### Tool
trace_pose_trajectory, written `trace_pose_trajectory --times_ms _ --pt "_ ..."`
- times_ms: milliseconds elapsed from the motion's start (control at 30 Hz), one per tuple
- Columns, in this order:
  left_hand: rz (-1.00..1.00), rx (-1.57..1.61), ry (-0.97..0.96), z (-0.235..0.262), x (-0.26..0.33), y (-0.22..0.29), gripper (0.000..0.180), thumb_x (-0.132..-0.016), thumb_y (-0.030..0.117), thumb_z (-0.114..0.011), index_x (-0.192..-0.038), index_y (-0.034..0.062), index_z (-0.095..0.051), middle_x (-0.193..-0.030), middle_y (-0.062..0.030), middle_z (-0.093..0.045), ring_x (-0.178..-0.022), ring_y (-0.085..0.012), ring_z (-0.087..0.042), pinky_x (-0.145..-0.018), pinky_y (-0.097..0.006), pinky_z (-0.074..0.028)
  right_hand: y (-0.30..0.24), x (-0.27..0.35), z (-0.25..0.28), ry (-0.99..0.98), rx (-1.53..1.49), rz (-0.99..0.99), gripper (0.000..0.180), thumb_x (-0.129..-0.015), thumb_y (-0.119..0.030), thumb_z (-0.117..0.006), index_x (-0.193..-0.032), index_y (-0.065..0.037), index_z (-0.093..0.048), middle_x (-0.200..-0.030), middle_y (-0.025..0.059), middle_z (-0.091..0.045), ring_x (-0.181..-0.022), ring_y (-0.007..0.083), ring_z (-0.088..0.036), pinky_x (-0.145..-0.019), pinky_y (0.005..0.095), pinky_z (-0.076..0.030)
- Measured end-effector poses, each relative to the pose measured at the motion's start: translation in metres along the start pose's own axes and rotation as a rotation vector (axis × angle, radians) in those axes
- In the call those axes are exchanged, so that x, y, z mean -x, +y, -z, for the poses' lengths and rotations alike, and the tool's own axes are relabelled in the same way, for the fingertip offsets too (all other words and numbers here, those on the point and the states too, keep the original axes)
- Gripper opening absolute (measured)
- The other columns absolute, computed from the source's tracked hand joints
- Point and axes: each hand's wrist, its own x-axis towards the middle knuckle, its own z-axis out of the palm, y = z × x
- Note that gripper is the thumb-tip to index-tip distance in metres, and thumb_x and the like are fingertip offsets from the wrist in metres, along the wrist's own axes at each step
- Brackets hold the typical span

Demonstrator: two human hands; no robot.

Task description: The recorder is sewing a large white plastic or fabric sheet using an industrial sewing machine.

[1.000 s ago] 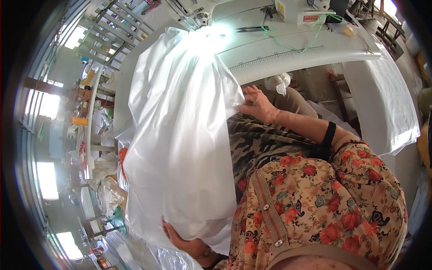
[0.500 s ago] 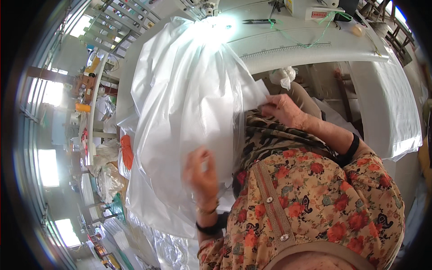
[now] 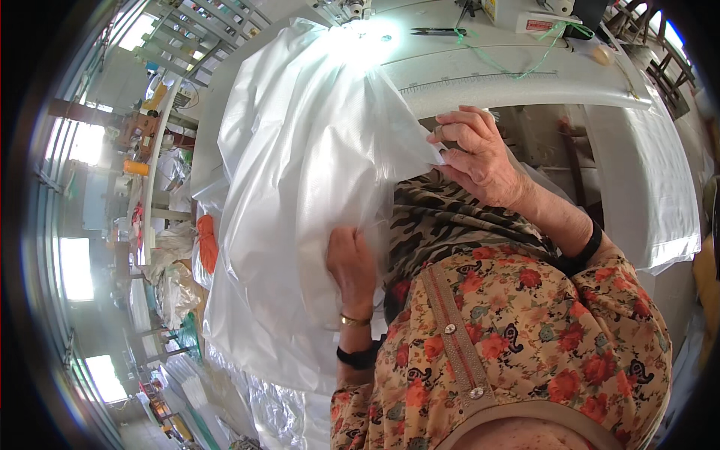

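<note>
A large translucent white plastic sheet [image 3: 300, 187] hangs from the sewing table's edge down over my lap. My right hand [image 3: 480, 154] pinches its right edge just below the table front. My left hand [image 3: 352, 266] grips a fold of the same sheet lower down, near my knee, fingers curled into the plastic. The sheet's top end lies on the white sewing table [image 3: 525, 82] under a bright lamp glare by the sewing machine's needle area [image 3: 356, 11].
Black scissors [image 3: 439, 31] and a green thread [image 3: 540, 64] lie on the table top. More white plastic drapes over the table's right end [image 3: 652, 187]. Crumpled clear plastic [image 3: 277, 397] is piled on the floor at the left, beyond it rows of work tables [image 3: 150, 150].
My left hand has come up from the sheet's bottom edge to grip it mid-height. My right hand has kept the sheet's right edge. The view has shifted closer to the sheet.
</note>
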Motion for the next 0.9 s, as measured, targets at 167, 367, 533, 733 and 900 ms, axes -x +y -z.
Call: trace_pose_trajectory --times_ms 167,367,533,733,900 --pt "0.614 1.476 -0.179 0.049 -0.003 -0.025 0.012 -0.093 0.006 -0.056 -0.104 0.0008 -0.056 -0.099 -0.0071 -0.064 -0.090 -0.0152 -0.061 -0.077 -0.032 -0.051 0.004 -0.015 0.008 0.036 0.018 0.084 0.020 -0.066 -0.009 -0.077 -0.079 -0.008 -0.061 -0.111 0.0028 -0.057 -0.118 0.0239 -0.050 -0.102 0.0498 -0.038" --pt "0.596 1.654 0.104 0.081 -0.046 -0.005 0.031 -0.096 0.012 -0.050 -0.124 -0.0005 -0.051 -0.123 -0.0160 -0.057 -0.112 -0.0265 -0.058 -0.096 -0.040 -0.048 0.004 -0.032 0.010 -0.002 0.008 0.138 0.020 -0.067 -0.010 -0.077 -0.079 -0.008 -0.061 -0.107 0.0030 -0.058 -0.112 0.0227 -0.054 -0.102 0.0512 -0.038" --pt "0.575 1.644 0.170 0.105 -0.074 -0.012 0.035 -0.100 0.015 -0.043 -0.131 -0.0012 -0.046 -0.129 -0.0160 -0.054 -0.115 -0.0273 -0.056 -0.097 -0.043 -0.047 -0.006 -0.056 0.017 0.145 -0.967 -0.331 0.016 -0.083 -0.015 -0.072 -0.080 -0.003 -0.061 -0.091 0.0053 -0.056 -0.101 0.0203 -0.054 -0.093 0.0316 -0.042" --pt "0.573 1.714 0.182 0.113 -0.091 -0.020 0.022 -0.096 0.009 -0.050 -0.114 -0.0015 -0.054 -0.113 -0.0141 -0.062 -0.103 -0.0225 -0.061 -0.089 -0.036 -0.051 0.003 -0.009 -0.005 0.286 -0.569 -0.523 0.030 -0.086 -0.015 -0.070 -0.072 0.001 -0.050 -0.074 0.0010 -0.041 -0.072 0.0108 -0.038 -0.061 0.0274 -0.035" --pt "0.471 1.447 -0.062 0.106 -0.072 0.001 0.009 -0.088 0.006 -0.056 -0.096 0.0005 -0.056 -0.087 -0.0025 -0.059 -0.076 -0.0073 -0.055 -0.068 -0.020 -0.044 -0.015 0.016 0.005 0.015 -0.998 -0.864 0.019 -0.087 -0.017 -0.070 -0.083 -0.001 -0.061 -0.068 -0.0067 -0.047 -0.065 0.0039 -0.039 -0.058 0.0227 -0.036"
